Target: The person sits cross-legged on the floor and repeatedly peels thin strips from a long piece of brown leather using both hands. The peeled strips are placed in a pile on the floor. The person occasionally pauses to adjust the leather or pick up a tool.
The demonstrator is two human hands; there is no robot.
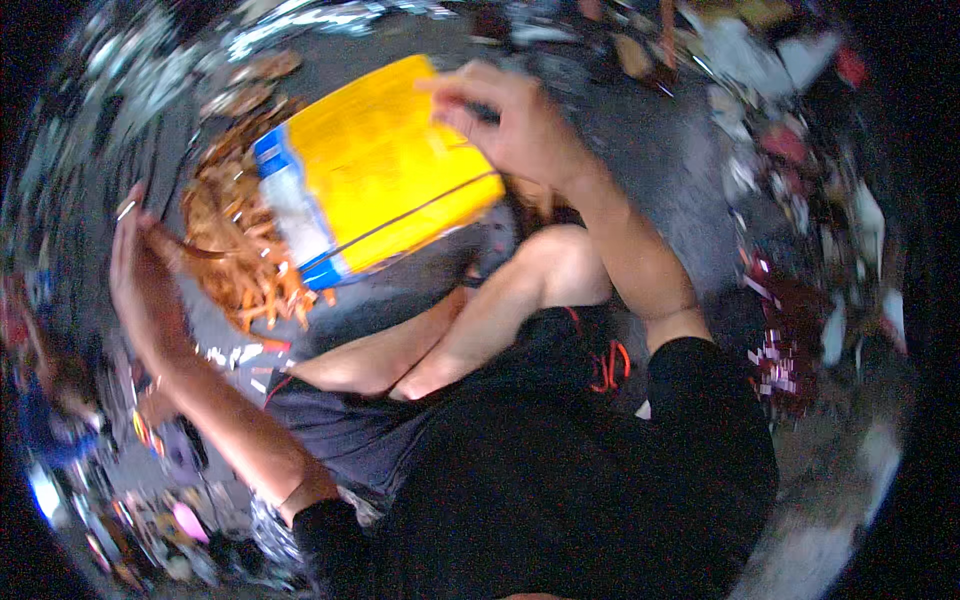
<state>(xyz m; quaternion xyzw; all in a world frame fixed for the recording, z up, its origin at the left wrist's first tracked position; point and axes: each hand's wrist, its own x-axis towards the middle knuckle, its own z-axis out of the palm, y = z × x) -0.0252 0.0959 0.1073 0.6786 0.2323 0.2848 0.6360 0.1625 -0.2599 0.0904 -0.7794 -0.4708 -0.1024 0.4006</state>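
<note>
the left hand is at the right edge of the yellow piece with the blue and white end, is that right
Wrong hand: the head view shows the right hand at the right edge of the yellow piece with the blue and white end.

The shirt [560,490] is plain matte black, loose, with short sleeves; the left sleeve [328,540] and the right sleeve [700,385] are just as black, each with a plain hem. The shorts [350,430] are dark, nearly navy on the left, with a thin red line along the edge. Red-orange loops of cord [612,368] show on the right; whether they belong to the shorts is unclear. Both forearms [635,245] and the lower legs [530,285] are bare. A small bright band, perhaps a ring [126,209], marks the left hand [140,270].
</note>
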